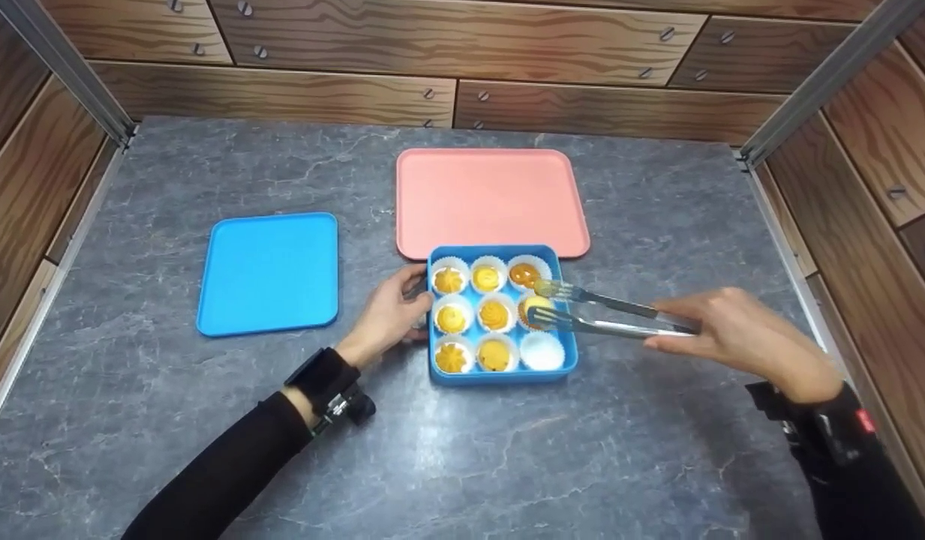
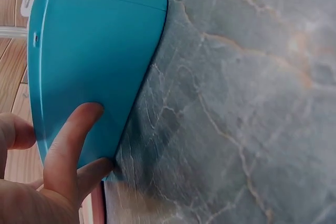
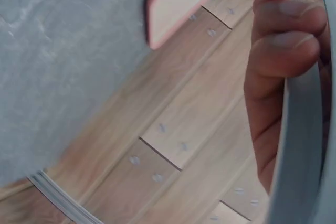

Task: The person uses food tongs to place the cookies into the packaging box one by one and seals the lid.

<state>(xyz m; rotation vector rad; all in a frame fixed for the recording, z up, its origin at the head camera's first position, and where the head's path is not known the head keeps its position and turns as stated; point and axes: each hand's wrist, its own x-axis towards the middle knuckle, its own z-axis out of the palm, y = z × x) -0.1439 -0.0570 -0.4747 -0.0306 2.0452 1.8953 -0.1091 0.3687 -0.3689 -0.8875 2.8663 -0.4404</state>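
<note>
A blue box (image 1: 571, 367) holds rows of small yellow and orange pastries (image 1: 494, 315) in white paper cups. The near right cup (image 1: 542, 352) looks white inside, without a visible pastry. At the box's left wall, my left hand (image 1: 387, 311) touches it; in the left wrist view its fingers (image 2: 65, 153) rest against the blue side. My right hand (image 1: 728, 330) grips metal tongs (image 1: 612, 328) from the right. Their arms are spread, with the tips over the middle right pastry (image 1: 536, 306). In the right wrist view the tongs' tips are out of sight.
A pink tray (image 1: 485, 199) lies behind the box, close to its far edge. To the left is a flat blue tray (image 1: 271, 274). Wood-patterned walls (image 1: 462, 37) enclose the grey marbled tabletop (image 1: 432, 465) at the back and both sides.
</note>
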